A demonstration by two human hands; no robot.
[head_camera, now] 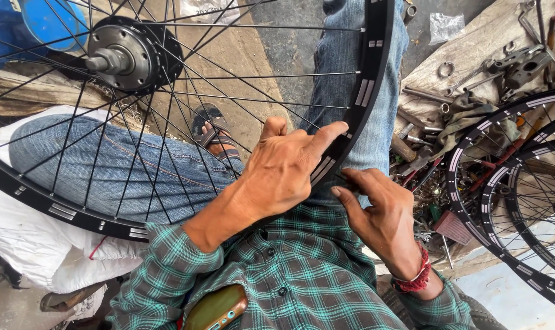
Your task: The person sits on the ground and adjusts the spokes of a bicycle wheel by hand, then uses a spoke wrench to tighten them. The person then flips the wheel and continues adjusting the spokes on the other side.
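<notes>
Fingers (350, 183) pinch something hidden behind black rim (369, 79).

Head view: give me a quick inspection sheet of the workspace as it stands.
Surface: wheel rests across the person's jeans-clad lap; no bench under it.
Job's things: black rim, thin spokes, metal hub at upper left.
Clutter: loose wrenches and metal parts on a dirty cloth at right.
Hands: left hand grips the rim; right hand pinches at the rim's inner edge, tool not discernible.
Cables: nothing seen.
Surroundings: two more wheels at right, blue barrel, white sacks, sandalled foot.
</notes>
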